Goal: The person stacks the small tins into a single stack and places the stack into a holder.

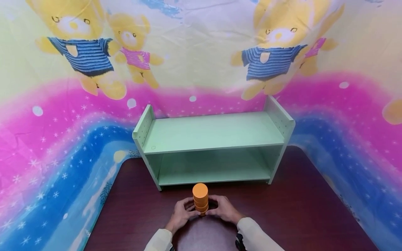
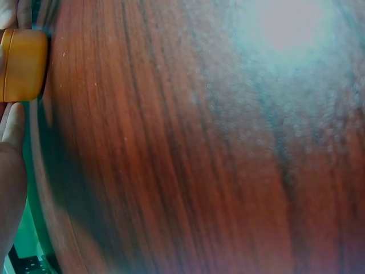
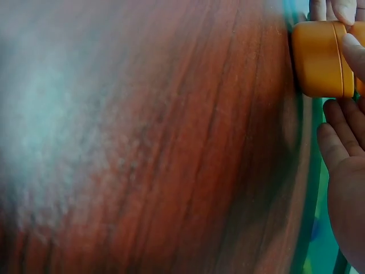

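Note:
A stack of round orange canisters (image 1: pixel 200 196) stands upright on the dark wooden table, in front of the shelf. From the left, my left hand (image 1: pixel 183 212) holds the stack, with the thumb at its near side and the fingers reaching farther back. My right hand (image 1: pixel 224 209) holds it the same way from the right. Both wrist views catch the lowest canister (image 3: pixel 320 60) at the image edge, its thin lid seam visible and its base on the tabletop. How many canisters are stacked is hard to tell.
Behind the stack stands a pale green two-tier shelf (image 1: pixel 213 130) with raised side panels. The glossy reddish-brown table (image 1: pixel 301 209) extends to both sides. A printed cloth (image 1: pixel 191 55) with teddy bears hangs around the back and sides.

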A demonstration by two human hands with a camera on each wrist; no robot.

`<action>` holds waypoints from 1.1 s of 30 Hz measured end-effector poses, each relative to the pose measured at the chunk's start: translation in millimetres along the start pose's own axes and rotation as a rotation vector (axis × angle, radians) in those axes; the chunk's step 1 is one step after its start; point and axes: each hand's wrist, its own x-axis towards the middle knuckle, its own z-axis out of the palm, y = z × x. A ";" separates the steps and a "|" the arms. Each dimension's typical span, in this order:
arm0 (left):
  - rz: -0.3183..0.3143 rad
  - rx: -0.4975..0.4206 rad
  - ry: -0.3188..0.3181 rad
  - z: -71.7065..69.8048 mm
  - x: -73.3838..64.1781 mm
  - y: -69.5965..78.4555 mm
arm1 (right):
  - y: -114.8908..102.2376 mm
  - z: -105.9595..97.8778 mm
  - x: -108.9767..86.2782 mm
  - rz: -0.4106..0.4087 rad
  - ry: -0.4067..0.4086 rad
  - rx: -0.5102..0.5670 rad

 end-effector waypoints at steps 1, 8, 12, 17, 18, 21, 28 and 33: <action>-0.006 -0.001 0.000 -0.2 0.0 -0.4 | 0.6 0.9 0.2 0.004 0.001 0.000; -0.037 -0.009 -0.006 -0.3 -0.8 -2.2 | 4.1 5.4 0.4 0.014 0.018 0.007; -0.055 0.006 -0.002 0.2 -1.0 -2.4 | 4.8 7.8 -0.3 0.005 0.030 0.024; -0.050 0.011 -0.009 0.3 -2.2 -1.6 | 5.7 11.0 -1.6 -0.022 0.043 0.055; -0.045 0.015 -0.010 0.4 -2.3 -1.5 | 5.8 11.3 -1.7 -0.024 0.042 0.068; -0.046 0.014 -0.011 0.7 -1.9 -1.1 | 6.2 11.8 -1.9 -0.022 0.041 0.092; -0.033 0.002 -0.015 1.1 2.6 -2.6 | 5.2 8.6 -1.3 -0.013 0.055 0.068; 0.003 -0.004 -0.039 0.6 5.6 2.0 | 3.0 3.6 -0.8 -0.009 0.063 0.055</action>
